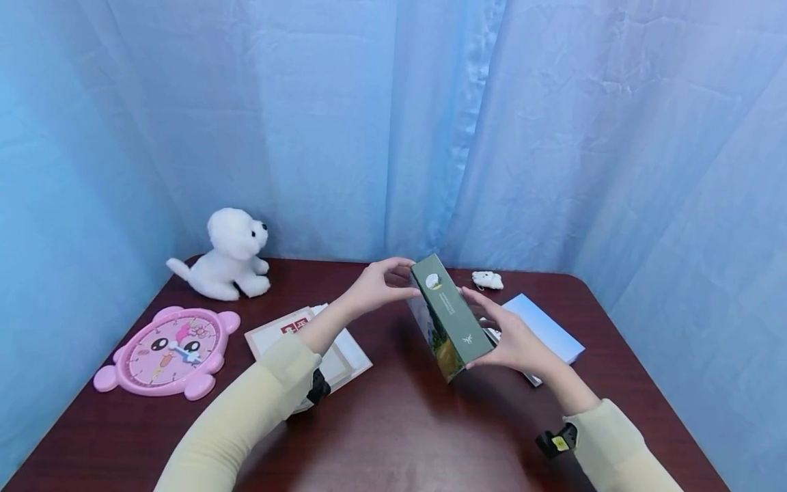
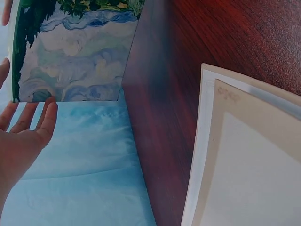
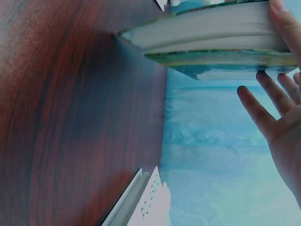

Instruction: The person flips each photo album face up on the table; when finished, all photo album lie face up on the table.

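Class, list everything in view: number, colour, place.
Book: one, green spine, between hands
Other books: count unclear, blue and white, table's right
Pile: one, beige-white, left of centre
Clock: one, pink, table's left
Toy dog: one, white, far left
Trinket: one, white, far right
Table: one, reddish, below
Curtain: count unclear, blue, behind
Wrist devices: two, black, cuffs
Sleeves: two, pale yellow, forearms
Left hand: one, bare, on book
Right hand: one, bare, on book

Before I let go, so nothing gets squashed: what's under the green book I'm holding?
Beside the green book, the dark red table shows. Directly beneath, it hides the surface, so I can't see what's there.
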`<state>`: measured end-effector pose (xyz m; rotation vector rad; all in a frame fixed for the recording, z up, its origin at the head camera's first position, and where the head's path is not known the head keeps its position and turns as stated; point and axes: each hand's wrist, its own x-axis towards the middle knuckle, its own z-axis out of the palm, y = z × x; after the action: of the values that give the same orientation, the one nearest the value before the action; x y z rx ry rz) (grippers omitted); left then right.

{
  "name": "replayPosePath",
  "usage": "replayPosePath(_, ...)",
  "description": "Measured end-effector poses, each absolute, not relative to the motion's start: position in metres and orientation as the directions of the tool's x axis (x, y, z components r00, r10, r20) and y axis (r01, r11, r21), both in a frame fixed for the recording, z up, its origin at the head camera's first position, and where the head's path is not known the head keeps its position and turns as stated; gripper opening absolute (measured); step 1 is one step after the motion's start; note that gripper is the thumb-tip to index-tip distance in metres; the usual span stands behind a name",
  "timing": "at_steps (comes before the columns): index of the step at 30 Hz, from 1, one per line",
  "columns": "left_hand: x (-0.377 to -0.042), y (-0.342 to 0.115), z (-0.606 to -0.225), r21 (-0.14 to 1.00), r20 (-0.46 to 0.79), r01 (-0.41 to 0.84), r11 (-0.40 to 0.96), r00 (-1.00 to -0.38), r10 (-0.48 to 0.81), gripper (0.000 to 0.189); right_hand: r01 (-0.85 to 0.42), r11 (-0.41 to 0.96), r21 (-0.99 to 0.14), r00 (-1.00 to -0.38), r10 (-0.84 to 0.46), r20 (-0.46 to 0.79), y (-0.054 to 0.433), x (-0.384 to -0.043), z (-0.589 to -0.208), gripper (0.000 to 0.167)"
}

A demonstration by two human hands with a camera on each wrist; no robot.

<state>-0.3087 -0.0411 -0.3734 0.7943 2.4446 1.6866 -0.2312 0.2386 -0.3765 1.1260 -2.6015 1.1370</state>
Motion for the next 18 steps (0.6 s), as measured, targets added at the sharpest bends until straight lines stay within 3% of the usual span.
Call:
replayPosePath(11, -0.305, -0.045, -0.365, 0.930, 0.250, 0.342, 0.131, -0.854, 0.457, 0.049, -0.687, 0.392, -0.612, -0.688, -0.620, 0.376, 0.241, -0.237, -0.383, 0.108)
replayPosePath(18, -0.302, -0.044, -0.363, 0.942, 0.250, 0.325, 0.089, -0.851, 0.462, 0.053, -0.697, 0.359, -0.620, -0.669, -0.638, 0.383, 0.229, -0.224, -0.370, 0.105)
